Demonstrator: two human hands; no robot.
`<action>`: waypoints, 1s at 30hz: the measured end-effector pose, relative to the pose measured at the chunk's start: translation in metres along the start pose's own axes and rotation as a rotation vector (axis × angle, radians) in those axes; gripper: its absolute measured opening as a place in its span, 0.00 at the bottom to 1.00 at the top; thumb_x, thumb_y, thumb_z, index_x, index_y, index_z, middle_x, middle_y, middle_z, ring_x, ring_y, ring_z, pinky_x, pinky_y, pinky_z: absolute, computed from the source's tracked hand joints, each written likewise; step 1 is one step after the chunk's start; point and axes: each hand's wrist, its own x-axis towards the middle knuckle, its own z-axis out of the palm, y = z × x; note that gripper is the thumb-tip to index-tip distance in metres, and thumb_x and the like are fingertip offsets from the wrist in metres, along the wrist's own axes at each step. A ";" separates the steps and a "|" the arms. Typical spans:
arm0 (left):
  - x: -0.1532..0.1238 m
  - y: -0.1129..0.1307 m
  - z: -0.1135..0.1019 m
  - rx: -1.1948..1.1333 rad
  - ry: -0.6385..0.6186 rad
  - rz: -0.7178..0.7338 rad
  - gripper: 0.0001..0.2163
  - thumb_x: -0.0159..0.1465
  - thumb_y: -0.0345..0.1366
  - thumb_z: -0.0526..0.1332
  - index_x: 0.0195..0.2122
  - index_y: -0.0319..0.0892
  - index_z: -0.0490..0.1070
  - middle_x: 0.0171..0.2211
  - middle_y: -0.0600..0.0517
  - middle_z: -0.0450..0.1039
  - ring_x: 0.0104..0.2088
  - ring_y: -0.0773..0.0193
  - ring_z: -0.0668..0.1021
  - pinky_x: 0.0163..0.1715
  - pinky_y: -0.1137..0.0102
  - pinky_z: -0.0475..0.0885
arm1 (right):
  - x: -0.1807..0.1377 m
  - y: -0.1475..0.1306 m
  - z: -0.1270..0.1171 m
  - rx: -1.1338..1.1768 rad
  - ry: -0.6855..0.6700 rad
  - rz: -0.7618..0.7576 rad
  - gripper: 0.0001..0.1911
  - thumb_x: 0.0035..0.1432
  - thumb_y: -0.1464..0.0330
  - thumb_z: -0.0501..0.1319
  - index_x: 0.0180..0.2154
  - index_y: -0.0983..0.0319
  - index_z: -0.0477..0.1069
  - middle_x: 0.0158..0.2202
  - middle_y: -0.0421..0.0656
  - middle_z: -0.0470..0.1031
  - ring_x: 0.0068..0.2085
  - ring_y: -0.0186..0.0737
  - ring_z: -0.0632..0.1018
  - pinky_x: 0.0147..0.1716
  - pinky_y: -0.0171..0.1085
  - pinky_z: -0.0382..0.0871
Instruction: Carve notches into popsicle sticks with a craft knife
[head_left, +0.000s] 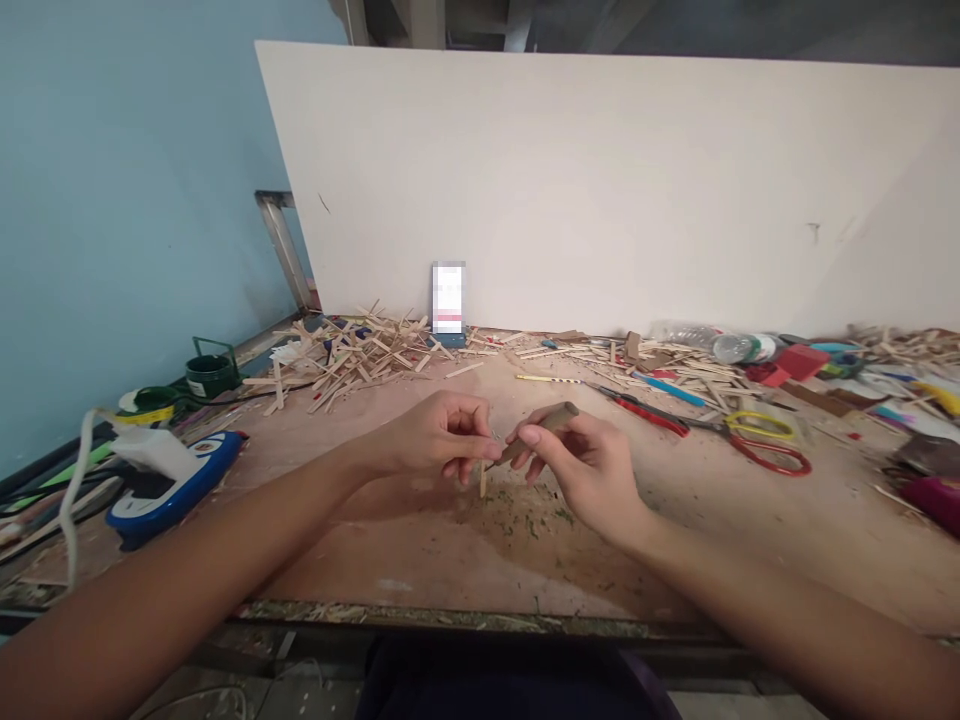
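Between the thumb and fingers of my left hand (431, 437) is a small flat wooden stick (483, 484), its lower end hanging down. My right hand (596, 468) is closed around a hand tool with a thick brownish handle (561, 415). The tool slants down to the left, and its thin tip comes close to the stick; whether they touch I cannot tell. Both hands are just above the wooden tabletop (390, 540), where green and dark shavings (532, 520) lie scattered below them.
Loose wooden sticks (360, 355) are heaped at the back left, near a propped phone (448, 298). Red-handled pliers (652, 412), scissors (769, 455) and a plastic bottle (739, 347) lie on the right. A blue-white power strip (180, 485) sits left. A white board (562, 190) stands behind.
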 end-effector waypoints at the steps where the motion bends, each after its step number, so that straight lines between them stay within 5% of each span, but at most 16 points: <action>1: 0.000 0.000 0.000 -0.001 0.001 0.001 0.26 0.61 0.57 0.78 0.30 0.40 0.70 0.20 0.53 0.77 0.18 0.70 0.75 0.19 0.78 0.67 | 0.000 0.000 0.000 0.004 0.005 0.000 0.23 0.68 0.49 0.70 0.31 0.60 0.77 0.29 0.43 0.82 0.27 0.39 0.83 0.25 0.36 0.81; 22: -0.002 0.002 0.001 0.054 0.004 -0.011 0.29 0.61 0.63 0.75 0.31 0.41 0.69 0.20 0.53 0.75 0.18 0.70 0.73 0.20 0.76 0.67 | 0.001 0.004 -0.002 -0.073 -0.083 0.065 0.29 0.63 0.43 0.71 0.26 0.60 0.75 0.26 0.45 0.82 0.24 0.41 0.82 0.23 0.38 0.78; 30: 0.000 -0.008 0.002 0.193 0.038 -0.004 0.17 0.62 0.50 0.75 0.38 0.40 0.79 0.31 0.52 0.77 0.28 0.66 0.75 0.30 0.71 0.69 | 0.006 -0.006 -0.013 -0.127 0.085 0.039 0.31 0.65 0.42 0.69 0.25 0.60 0.73 0.21 0.44 0.78 0.22 0.38 0.78 0.24 0.36 0.73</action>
